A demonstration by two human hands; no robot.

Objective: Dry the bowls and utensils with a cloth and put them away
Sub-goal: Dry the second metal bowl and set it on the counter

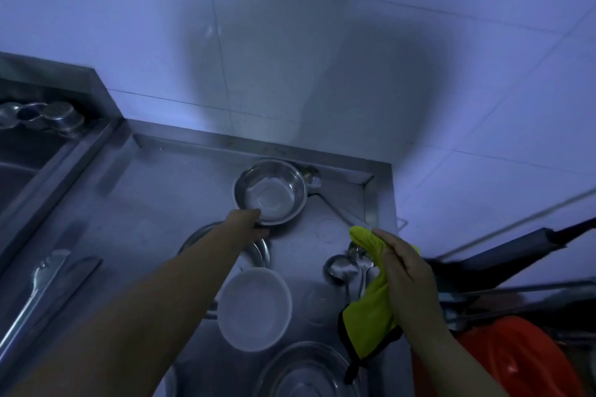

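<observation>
Bowl: steel bowl (270, 192) sits near the counter's (167, 184) far right corner, upright, rim tipped slightly toward the camera.
Left hand: left hand (250, 224) reaches the bowl's near rim, thumb over the edge, fingers apparently under it; looks like a rim pinch, though blur hides the fingertips.
Right hand: right hand (404, 271) hovers over the counter's right edge, fingers curled round a yellow-green cloth (371, 309) that hangs down from the grip.
Other bowls: white bowl (254, 308) mid-counter toward the near edge; a steel dish (261, 251) partly under the left forearm; a clear glass bowl (306, 371) at the near edge.
Utensils: ladle (338, 267) and a few spoons lie just beside the cloth, near the right edge; a long handle runs behind the steel bowl toward the far right corner.
Sink side: sink (29, 164) and faucet (42, 277) beyond the counter's left edge; cups stacked at far left.
Handling: thin steel, so probably light and stiff, not fragile; likely wet and slippery, and a one-sided rim pinch lets it swing.
Grip advice: keep thumb inside, fingers outside on the rim, then cup the base through the cloth for drying.
Progress: judging by the spread, most pieces are not yet dried or stowed.
Risk: bowl slipping onto the dishes below; glass bowl is the fragile one.
</observation>
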